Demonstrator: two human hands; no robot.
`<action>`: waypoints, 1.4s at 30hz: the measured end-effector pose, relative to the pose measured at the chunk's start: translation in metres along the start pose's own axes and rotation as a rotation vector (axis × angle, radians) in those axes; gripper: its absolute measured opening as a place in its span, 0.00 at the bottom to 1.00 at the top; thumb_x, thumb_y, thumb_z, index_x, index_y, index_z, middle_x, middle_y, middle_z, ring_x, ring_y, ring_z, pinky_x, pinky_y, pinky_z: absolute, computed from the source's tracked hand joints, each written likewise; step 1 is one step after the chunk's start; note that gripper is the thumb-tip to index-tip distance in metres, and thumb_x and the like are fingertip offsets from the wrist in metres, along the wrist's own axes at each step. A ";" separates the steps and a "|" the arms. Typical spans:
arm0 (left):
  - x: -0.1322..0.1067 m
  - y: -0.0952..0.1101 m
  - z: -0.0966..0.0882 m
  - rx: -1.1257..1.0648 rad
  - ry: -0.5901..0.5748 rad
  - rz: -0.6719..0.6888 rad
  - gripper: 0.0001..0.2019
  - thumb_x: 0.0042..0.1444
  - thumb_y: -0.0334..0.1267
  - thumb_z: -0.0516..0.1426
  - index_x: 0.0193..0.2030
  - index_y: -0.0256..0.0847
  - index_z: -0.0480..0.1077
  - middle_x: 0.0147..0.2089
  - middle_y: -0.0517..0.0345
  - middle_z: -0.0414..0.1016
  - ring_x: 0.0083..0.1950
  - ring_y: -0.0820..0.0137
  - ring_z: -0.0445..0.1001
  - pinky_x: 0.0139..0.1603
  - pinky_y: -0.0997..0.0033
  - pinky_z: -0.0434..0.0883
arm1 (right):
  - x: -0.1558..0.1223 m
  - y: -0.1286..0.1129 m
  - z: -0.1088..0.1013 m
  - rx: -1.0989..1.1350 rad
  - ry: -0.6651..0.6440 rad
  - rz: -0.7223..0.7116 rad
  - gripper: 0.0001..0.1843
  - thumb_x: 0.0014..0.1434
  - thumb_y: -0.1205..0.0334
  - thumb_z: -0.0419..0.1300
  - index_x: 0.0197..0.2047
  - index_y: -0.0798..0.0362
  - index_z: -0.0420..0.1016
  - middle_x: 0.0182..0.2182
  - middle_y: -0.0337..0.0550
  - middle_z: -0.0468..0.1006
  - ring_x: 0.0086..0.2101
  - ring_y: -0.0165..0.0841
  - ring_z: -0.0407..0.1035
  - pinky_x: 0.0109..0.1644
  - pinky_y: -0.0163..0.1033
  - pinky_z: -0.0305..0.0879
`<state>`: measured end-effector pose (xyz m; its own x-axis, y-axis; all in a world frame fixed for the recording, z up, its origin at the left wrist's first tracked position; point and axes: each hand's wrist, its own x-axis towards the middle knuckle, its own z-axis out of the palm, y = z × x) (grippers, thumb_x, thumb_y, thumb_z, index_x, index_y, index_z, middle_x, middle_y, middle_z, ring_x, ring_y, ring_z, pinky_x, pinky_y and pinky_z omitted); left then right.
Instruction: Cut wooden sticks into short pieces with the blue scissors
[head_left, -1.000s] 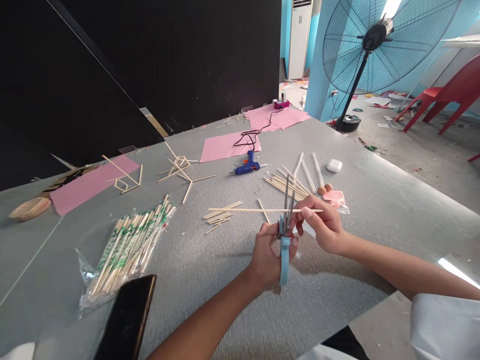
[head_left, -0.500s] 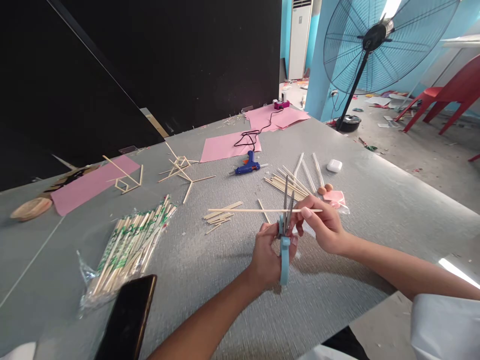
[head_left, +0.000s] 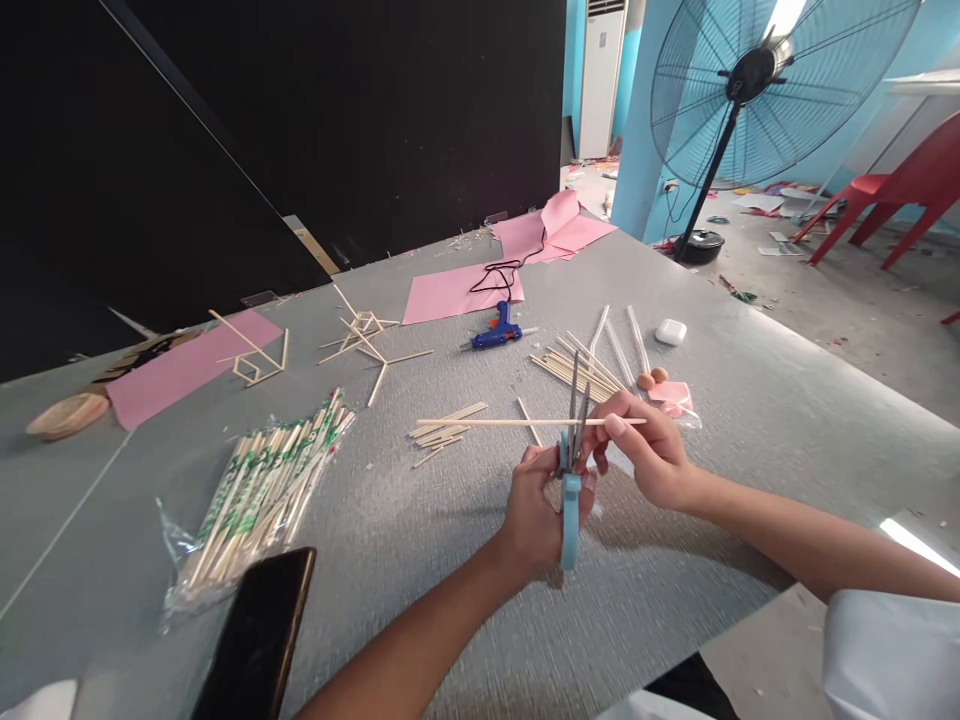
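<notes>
My left hand is closed round the blue handles of a pair of scissors, whose blades point up and stand slightly apart. Between the blades crosses a thin wooden stick, held level above the table. My right hand pinches that stick near its right end, close beside the blades. Below and left of the stick lie several short cut pieces. Behind my right hand is a bundle of longer sticks. A single short stick lies just behind the held one.
A blue glue gun with a black cord lies mid-table by pink paper. Stick frames stand left of it. A bag of wrapped chopsticks and a phone lie at left. Glue sticks and a white case are right.
At the far end of the table, a pink sheet has curled up and now hides the pink plug block. My hands, scissors and stick keep their positions; the view shifts very slightly.
</notes>
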<state>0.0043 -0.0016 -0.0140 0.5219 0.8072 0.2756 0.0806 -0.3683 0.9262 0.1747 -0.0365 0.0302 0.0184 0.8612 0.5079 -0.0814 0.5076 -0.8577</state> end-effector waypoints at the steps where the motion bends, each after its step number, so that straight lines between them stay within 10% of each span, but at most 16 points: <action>1: 0.000 0.001 0.000 -0.004 -0.001 -0.002 0.07 0.65 0.41 0.60 0.37 0.42 0.76 0.35 0.54 0.78 0.42 0.61 0.73 0.49 0.58 0.70 | 0.000 0.000 0.000 0.005 0.004 0.011 0.15 0.80 0.53 0.56 0.39 0.49 0.70 0.30 0.40 0.81 0.29 0.30 0.77 0.29 0.35 0.72; 14: 0.000 -0.003 0.001 -0.010 0.003 -0.027 0.08 0.65 0.43 0.61 0.38 0.41 0.77 0.36 0.54 0.79 0.42 0.61 0.72 0.50 0.60 0.70 | 0.003 0.002 -0.002 0.019 -0.014 0.006 0.14 0.79 0.53 0.57 0.40 0.50 0.71 0.31 0.41 0.83 0.30 0.30 0.77 0.29 0.34 0.71; 23: 0.004 0.008 0.001 -0.112 0.097 -0.078 0.09 0.57 0.43 0.66 0.33 0.41 0.75 0.34 0.55 0.77 0.39 0.64 0.71 0.49 0.63 0.69 | 0.004 0.034 -0.018 -0.009 0.088 0.102 0.34 0.71 0.27 0.48 0.38 0.50 0.72 0.26 0.43 0.80 0.25 0.37 0.74 0.26 0.40 0.67; 32: -0.010 0.043 0.001 -0.318 0.242 -0.184 0.26 0.58 0.60 0.64 0.24 0.42 0.63 0.27 0.60 0.65 0.30 0.71 0.62 0.32 0.70 0.63 | 0.010 0.059 -0.027 -0.330 0.146 0.164 0.33 0.70 0.27 0.48 0.39 0.49 0.72 0.19 0.36 0.72 0.21 0.33 0.64 0.29 0.41 0.61; 42: 0.024 0.034 -0.013 -0.468 0.350 -0.490 0.21 0.58 0.52 0.63 0.22 0.43 0.63 0.21 0.60 0.63 0.24 0.72 0.58 0.26 0.70 0.56 | 0.002 0.063 -0.030 -0.324 0.108 0.162 0.28 0.74 0.34 0.49 0.42 0.50 0.72 0.18 0.33 0.70 0.21 0.33 0.63 0.28 0.39 0.61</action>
<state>0.0080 0.0111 0.0278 0.2127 0.9560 -0.2022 -0.1751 0.2409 0.9546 0.1991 -0.0026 -0.0249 0.1371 0.9201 0.3670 0.2269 0.3315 -0.9158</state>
